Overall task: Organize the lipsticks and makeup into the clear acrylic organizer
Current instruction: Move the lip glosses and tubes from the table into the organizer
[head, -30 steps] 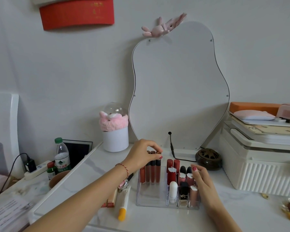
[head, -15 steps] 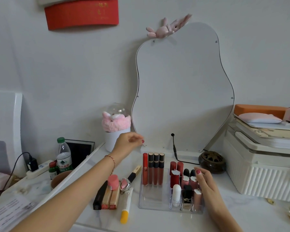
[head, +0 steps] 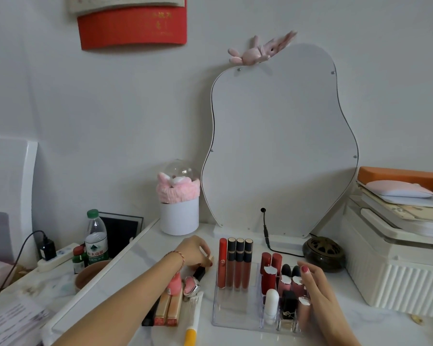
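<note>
Now the left hand (head: 194,252) pinches a black-and-gold makeup brush (head: 198,273) lying aslant, just left of the clear acrylic organizer (head: 235,318).

We see a clear, glossy acrylic organizer (head: 235,318) on a smooth white marble-look tabletop (head: 360,328) with faint grey veining. The four lip gloss tubes (head: 235,263) look like shiny plastic with gilt bands. Two gold-cased lipsticks (head: 169,310) gleam like polished metal. We note a fluffy pink cloth headband (head: 178,189) over a matt white cylinder (head: 179,216), a ribbed, satin-finish white plastic box (head: 398,283), and a dark, dull bronze-like pierced burner (head: 324,253).
</note>
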